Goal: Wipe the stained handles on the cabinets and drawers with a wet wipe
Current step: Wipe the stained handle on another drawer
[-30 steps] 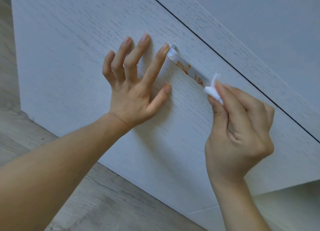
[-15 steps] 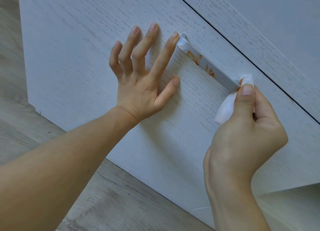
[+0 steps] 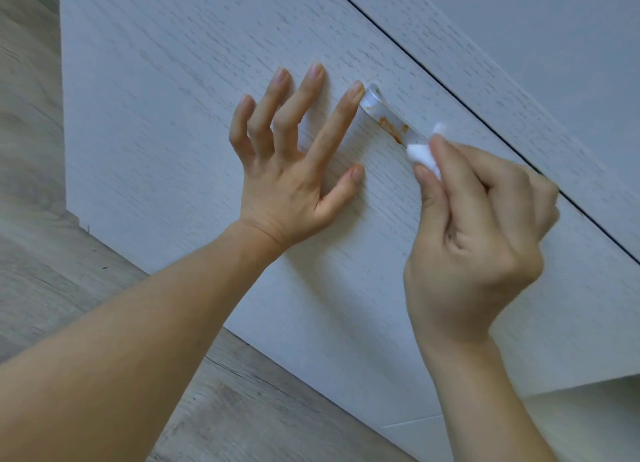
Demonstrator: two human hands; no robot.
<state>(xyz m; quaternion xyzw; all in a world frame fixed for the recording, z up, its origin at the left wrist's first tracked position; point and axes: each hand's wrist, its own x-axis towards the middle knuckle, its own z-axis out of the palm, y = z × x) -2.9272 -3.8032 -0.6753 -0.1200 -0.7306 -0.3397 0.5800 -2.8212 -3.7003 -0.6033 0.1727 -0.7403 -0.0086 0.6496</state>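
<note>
Your right hand [image 3: 474, 226] pinches the wet wipe [image 3: 424, 155] against the handle [image 3: 382, 120]. The handle runs up and left from the wipe, and the orange stain [image 3: 391, 130] sits that way. Your left hand [image 3: 294, 163] lies flat, fingers spread, on the drawer front [image 3: 173, 80].

White wipe [image 3: 424, 156], orange stains on silver handle [image 3: 382, 120], grey woodgrain drawer [image 3: 173, 80]

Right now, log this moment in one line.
left hand open on pale wood-grain drawer front | right hand pinches white wet wipe | silver bar handle orange-stained
</note>
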